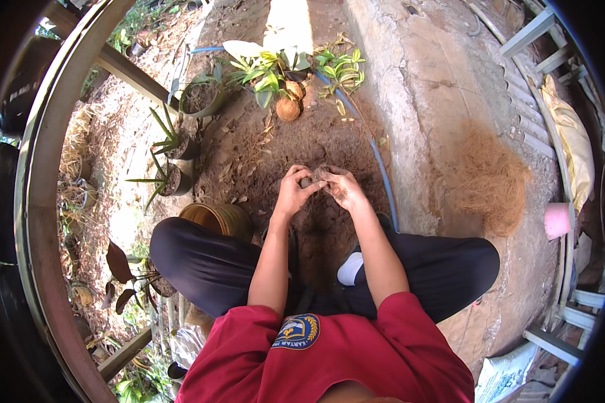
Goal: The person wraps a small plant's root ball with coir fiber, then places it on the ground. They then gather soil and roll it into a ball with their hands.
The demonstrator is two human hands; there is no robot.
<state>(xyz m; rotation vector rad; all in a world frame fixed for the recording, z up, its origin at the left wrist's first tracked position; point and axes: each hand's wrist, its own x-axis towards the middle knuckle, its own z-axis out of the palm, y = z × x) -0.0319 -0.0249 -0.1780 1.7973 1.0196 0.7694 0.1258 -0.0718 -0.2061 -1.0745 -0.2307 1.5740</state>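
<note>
Before my crossed legs, both hands meet over dark, crumbly soil (327, 221). My left hand (296, 190) curls around a small grey-brown clump, apparently of soil (306, 182). Close against it, my right hand (344, 187) has its soil-smeared fingertips bent in on the same clump. The fingers hide much of the clump. Beyond the hands lie loose brown fibres and dry leaves on the ground. Two round balls of coconut fibre (288, 109) rest farther off, beside leafy green plants (264, 75).
A blue hose (378, 158) runs along the soil's right side, by a concrete ledge (408, 126). Coconut fibre (494, 181) is heaped on the right, near a pink pot (557, 220). An overturned brown pot (237, 220) lies by my left knee. Potted spiky plants (176, 179) stand left.
</note>
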